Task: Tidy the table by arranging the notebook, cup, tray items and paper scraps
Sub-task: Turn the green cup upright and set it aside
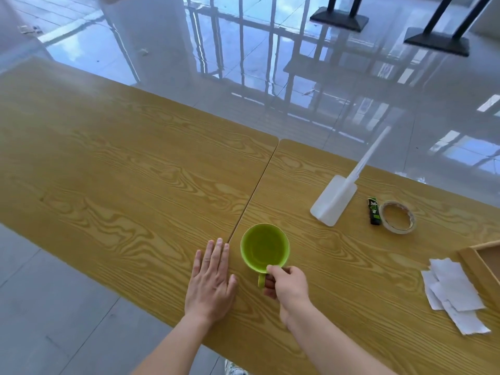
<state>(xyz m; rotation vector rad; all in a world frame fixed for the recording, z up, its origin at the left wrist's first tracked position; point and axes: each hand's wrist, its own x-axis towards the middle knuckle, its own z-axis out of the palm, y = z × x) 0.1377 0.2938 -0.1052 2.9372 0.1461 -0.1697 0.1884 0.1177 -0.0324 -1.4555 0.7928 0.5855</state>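
Presently, item: lime-green round ceramic-looking cup (264, 249), upright and seemingly empty, on the yellow wood-grain table (108, 158) just right of its centre seam (254, 193), handle (261, 280) pointing toward the person. That handle is pinched by the right hand (289, 289), likely to shift the cup. The left hand (212, 280) rests flat beside it, fingers straight, holding nothing, probably bracing.

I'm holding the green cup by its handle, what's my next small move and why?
Probably lift the green cup and carry it right toward the wooden tray: your right hand grips its handle, and the tape roll and paper scraps also lie on that side.
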